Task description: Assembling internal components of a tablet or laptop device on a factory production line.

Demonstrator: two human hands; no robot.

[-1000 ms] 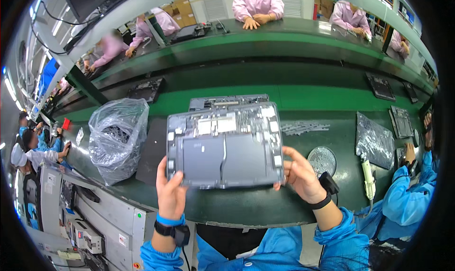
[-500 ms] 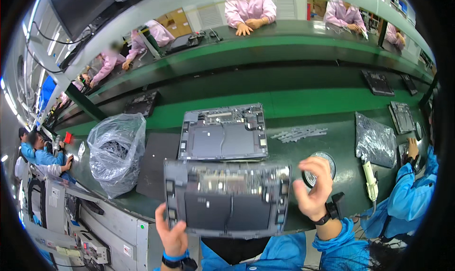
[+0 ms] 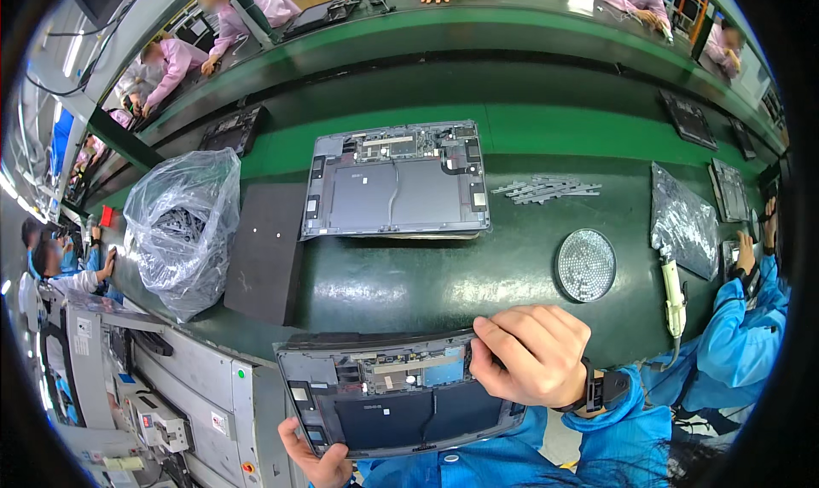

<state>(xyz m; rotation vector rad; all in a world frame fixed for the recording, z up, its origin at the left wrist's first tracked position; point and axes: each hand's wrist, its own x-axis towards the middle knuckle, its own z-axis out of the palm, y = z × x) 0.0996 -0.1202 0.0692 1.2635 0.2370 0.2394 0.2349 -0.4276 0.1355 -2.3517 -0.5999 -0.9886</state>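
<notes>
Matt grey metal laptop chassis (image 3: 401, 394), glossy green tabletop (image 3: 444, 283), crinkled clear plastic bag (image 3: 183, 223).

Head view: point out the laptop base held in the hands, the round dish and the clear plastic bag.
held laptop base (image 3: 401, 403), head view, dark battery panel.
round dish (image 3: 585, 264), head view, middle of its studded face.
clear plastic bag (image 3: 183, 223), head view, bulging front.

Our left hand (image 3: 320, 462) is cut off by the lower edge, mostly hidden under the chassis (image 3: 397, 394). Our right hand (image 3: 533, 356) covers its right corner. The bag's (image 3: 183, 223) contents are blurred.
</notes>
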